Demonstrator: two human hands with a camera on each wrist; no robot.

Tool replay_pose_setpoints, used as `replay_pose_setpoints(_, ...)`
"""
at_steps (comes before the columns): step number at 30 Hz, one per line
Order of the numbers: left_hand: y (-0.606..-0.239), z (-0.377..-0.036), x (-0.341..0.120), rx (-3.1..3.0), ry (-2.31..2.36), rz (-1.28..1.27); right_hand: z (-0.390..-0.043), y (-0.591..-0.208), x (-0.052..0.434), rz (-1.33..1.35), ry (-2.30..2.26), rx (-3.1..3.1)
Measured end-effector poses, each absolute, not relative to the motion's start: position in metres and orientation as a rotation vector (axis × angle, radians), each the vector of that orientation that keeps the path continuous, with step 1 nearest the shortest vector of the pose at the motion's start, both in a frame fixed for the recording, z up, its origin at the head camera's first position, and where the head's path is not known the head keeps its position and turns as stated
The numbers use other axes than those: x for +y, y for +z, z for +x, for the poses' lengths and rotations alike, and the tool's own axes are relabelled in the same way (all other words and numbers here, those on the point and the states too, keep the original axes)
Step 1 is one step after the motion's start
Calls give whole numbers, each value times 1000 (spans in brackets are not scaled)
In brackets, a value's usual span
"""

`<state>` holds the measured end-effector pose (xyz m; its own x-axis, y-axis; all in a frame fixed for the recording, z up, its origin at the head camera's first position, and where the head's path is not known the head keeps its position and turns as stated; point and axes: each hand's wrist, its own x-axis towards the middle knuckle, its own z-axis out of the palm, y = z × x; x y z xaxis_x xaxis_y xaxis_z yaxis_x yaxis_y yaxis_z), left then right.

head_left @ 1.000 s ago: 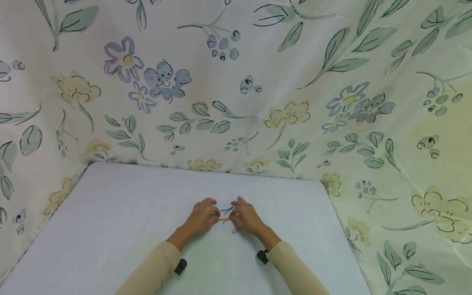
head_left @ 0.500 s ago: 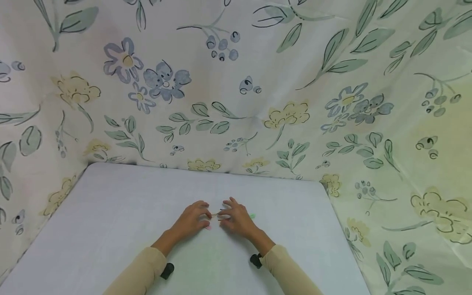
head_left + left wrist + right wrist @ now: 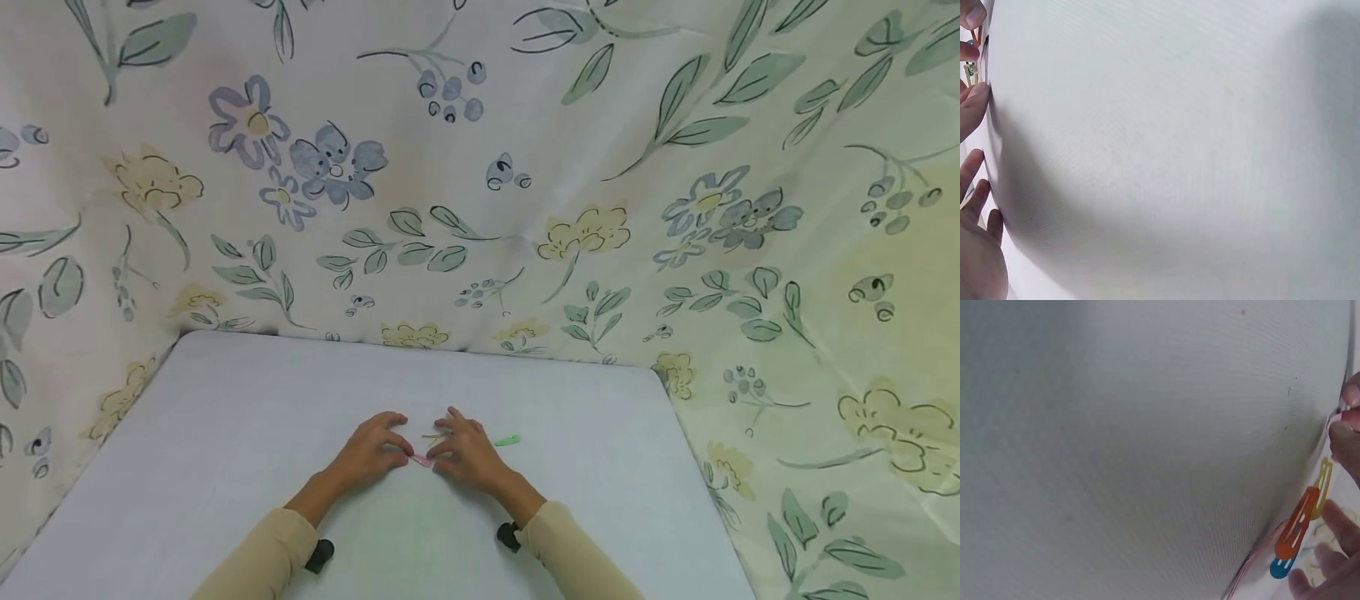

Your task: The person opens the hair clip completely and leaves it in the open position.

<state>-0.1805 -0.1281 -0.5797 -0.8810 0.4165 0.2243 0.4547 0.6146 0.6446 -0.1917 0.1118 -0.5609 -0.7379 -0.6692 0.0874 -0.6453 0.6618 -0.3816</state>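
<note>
A pink hair snap clip [image 3: 422, 459] lies between my two hands. My left hand [image 3: 369, 450] pinches its left end between thumb and index finger. My right hand [image 3: 471, 454] has its thumb and index fingertips at the clip's other end, seen close by the pink clip [image 3: 1334, 418] in the right wrist view. Beside the spread lower fingers of that hand are an orange snap clip [image 3: 1297, 524], a yellow snap clip [image 3: 1322, 487] and a blue snap clip [image 3: 1281, 566]. A green snap clip [image 3: 507, 440] sits right of the right hand.
The white table top [image 3: 247, 417] stretches round both hands. Floral fabric [image 3: 450, 183] hangs behind it and along the sides. A small black device [image 3: 320, 556] is on the left wrist, and a black device [image 3: 508, 537] is on the right.
Both hands have moved left and slightly nearer. They were at the orange clip, then the yellow one, and are now at the pink one. The green clip has come into view.
</note>
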Motion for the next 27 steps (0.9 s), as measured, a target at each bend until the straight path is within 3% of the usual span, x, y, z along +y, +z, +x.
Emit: replay_pose_setpoints(27, -583, -187, -120, -2712, -1103, -703, -191, -561, 96, -967, -555, 2849)
